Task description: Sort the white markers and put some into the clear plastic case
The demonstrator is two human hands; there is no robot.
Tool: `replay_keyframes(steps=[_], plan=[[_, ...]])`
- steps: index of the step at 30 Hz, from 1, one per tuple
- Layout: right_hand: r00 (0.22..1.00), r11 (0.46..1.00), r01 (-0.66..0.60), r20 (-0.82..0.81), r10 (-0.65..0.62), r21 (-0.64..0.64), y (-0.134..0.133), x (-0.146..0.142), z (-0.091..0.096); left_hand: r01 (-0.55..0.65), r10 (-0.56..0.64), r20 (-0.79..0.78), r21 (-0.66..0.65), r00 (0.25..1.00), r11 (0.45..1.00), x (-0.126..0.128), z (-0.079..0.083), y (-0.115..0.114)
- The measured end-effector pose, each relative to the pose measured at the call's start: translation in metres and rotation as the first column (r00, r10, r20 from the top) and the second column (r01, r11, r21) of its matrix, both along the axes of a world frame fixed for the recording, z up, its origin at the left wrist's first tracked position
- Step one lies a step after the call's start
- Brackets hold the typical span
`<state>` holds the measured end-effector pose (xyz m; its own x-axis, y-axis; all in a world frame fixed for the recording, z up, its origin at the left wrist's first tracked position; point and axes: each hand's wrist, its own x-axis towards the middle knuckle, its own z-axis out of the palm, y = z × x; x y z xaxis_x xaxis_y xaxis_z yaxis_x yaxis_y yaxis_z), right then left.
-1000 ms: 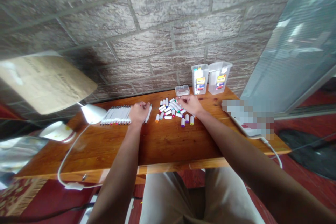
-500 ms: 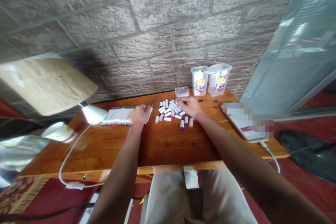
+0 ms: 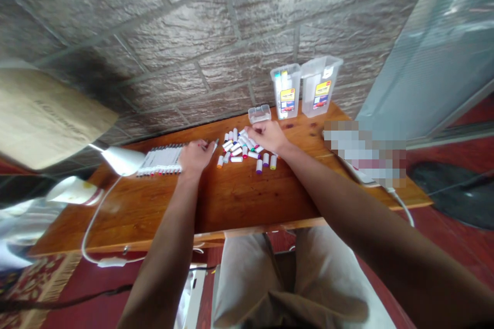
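A row of white markers [image 3: 159, 162] lies side by side on the wooden table [image 3: 239, 200]. My left hand [image 3: 196, 157] rests at the row's right end, fingers curled round one marker whose tip sticks out to the right. A loose pile of short coloured marker caps and pens [image 3: 237, 150] lies in the middle. My right hand [image 3: 268, 136] sits on the pile's right side, fingers pinched down into it; what they hold is hidden.
A small clear box [image 3: 259, 113] and two tall clear containers [image 3: 285, 91] [image 3: 319, 87] stand by the brick wall. A white lamp [image 3: 122, 159] and its cable [image 3: 92, 226] are at the left. A blurred flat item [image 3: 363, 151] lies at the right.
The view has tipped and moved closer. Both hands stay at the same spots, the left on the marker row's end and the right on the pile.
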<state>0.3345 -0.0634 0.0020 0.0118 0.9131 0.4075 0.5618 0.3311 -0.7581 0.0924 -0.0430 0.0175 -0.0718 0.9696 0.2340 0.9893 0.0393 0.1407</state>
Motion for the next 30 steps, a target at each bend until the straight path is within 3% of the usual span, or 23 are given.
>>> replay_keyframes(steps=[11,13,16,18,20,22,24,27,30], plan=[[0.999,1.0,-0.016,0.044,0.016,-0.015,-0.001,0.001,-0.003,0.075,-0.07,0.056,-0.098,0.996,0.992,0.005,0.006,-0.009],[0.999,1.0,-0.015,0.034,0.016,-0.025,0.0,0.001,-0.005,0.101,-0.096,0.099,-0.045,0.99,0.994,0.005,0.005,-0.009],[0.999,0.999,-0.017,0.031,0.018,-0.033,0.0,0.001,-0.005,0.169,-0.213,0.257,0.182,0.943,0.969,0.006,0.003,-0.005],[0.999,0.999,-0.029,0.034,0.03,-0.024,0.0,0.0,-0.004,0.176,-0.32,0.442,0.336,0.838,0.925,0.008,0.003,-0.002],[0.998,0.999,-0.039,0.048,0.039,-0.011,-0.002,0.0,-0.002,0.146,-0.389,0.673,0.39,0.629,0.909,0.013,0.004,0.0],[0.997,0.999,-0.041,0.064,0.042,-0.014,-0.003,0.0,0.0,0.138,-0.364,0.861,0.336,0.355,0.932,0.018,0.007,0.001],[0.997,0.999,-0.037,0.066,0.038,-0.016,-0.004,0.0,0.002,0.175,-0.245,0.96,0.22,0.138,0.96,0.024,0.01,-0.002],[0.999,0.998,-0.032,0.027,0.031,0.059,-0.006,-0.002,0.005,0.31,-0.061,0.998,0.063,-0.014,0.949,0.031,0.012,-0.008],[0.996,0.987,-0.068,-0.052,0.076,0.146,-0.011,-0.006,0.009,0.445,0.029,0.998,-0.003,-0.053,0.896,0.037,0.011,-0.015]])
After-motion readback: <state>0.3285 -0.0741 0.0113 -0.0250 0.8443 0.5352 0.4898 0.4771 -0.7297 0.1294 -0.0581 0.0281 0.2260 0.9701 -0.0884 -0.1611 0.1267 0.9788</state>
